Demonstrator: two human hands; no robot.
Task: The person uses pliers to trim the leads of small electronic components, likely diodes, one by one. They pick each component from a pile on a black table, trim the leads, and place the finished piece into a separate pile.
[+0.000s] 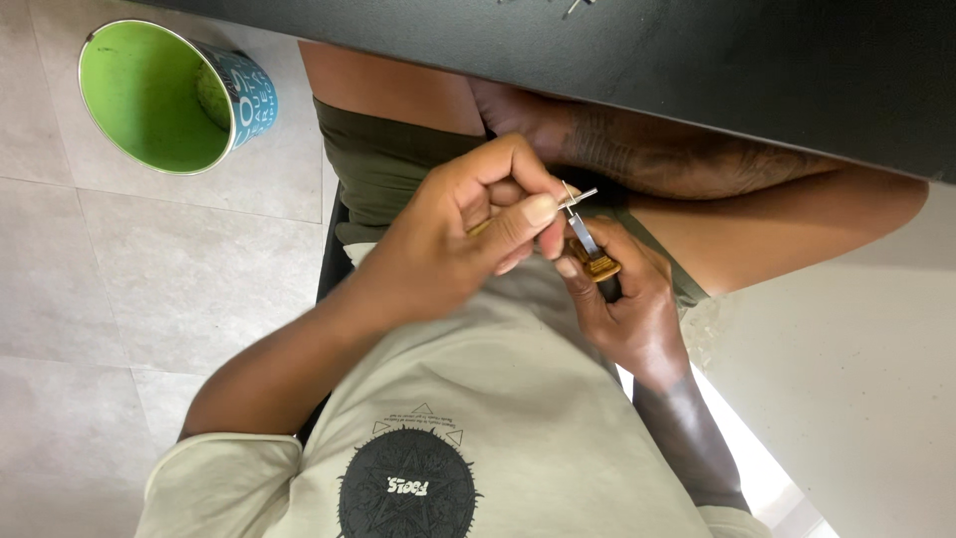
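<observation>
Bright, even daylight, soft shadows, sharp focus, slight edge distortion.

Two hands show: the left hand (453, 239) and the right hand (627, 299). Between them are two small things: one thin metal piece (578, 199) and one slim tool (590, 251) with a brown grip. One green bucket (149, 95) stands on the floor. One dark worktop (697, 60).

Black tabletop edge (697, 70) caps my hands from 11 to 2 o'clock, close above. My thighs block under them. Open floor (119, 289) at 9; green cup (159, 95) at 10, well apart.
</observation>
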